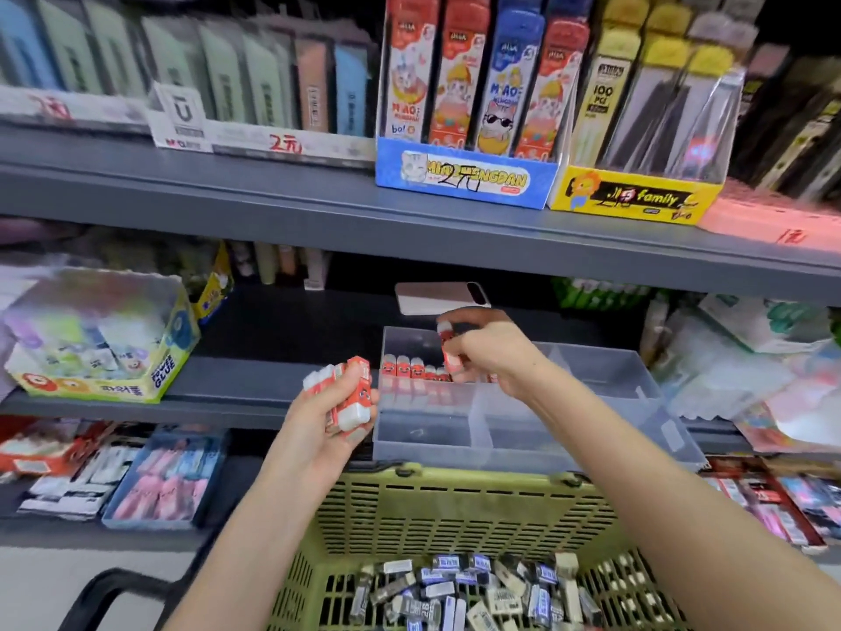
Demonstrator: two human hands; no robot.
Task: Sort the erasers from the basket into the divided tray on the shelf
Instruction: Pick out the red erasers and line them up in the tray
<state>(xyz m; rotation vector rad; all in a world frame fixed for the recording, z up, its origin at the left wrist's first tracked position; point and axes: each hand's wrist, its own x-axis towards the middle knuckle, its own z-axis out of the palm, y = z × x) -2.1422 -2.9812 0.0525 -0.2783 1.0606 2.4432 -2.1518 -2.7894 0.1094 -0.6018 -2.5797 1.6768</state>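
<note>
Bright, even overhead light; motion blur smears the edges, wide-angle bending the shelf (318,198).

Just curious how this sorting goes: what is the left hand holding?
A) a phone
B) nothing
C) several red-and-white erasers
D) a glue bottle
C: the left hand grips a bunch of red-and-white erasers beside the clear tray, while the right hand pinches a single eraser over it.

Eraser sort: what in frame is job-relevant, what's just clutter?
Job: left hand gripping red erasers, right hand pinching single eraser, divided tray, green basket, basket erasers.
Clutter: phone, glue box, blue display box, yellow display box.
</note>
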